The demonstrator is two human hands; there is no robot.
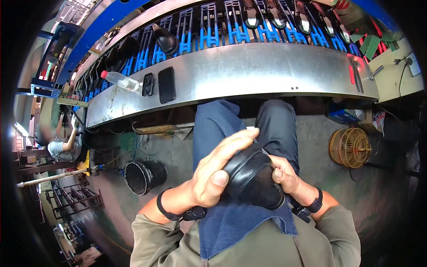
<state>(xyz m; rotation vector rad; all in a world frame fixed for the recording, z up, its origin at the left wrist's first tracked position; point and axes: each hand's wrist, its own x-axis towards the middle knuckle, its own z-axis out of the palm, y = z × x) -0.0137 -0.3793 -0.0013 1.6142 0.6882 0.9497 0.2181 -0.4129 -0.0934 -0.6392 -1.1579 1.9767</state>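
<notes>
At far left another person sits at the curved steel desk, and a black bucket stands on the floor beside the wearer's knee. On the desk lie a clear bottle with a red cap, a small black case and a dark phone; behind them blue carriers hold a row of shoes. The left hand lies flat over the black shoe, fingers stretched together across its top and thumb pressed on its near side. The shoe rests in the lap on a blue cloth, well apart from the desk. The right hand is curled tight round the shoe's far side. By the look of it the shoe is mid-handling, not yet back on a carrier. A round wire fan sits on the floor at right
</notes>
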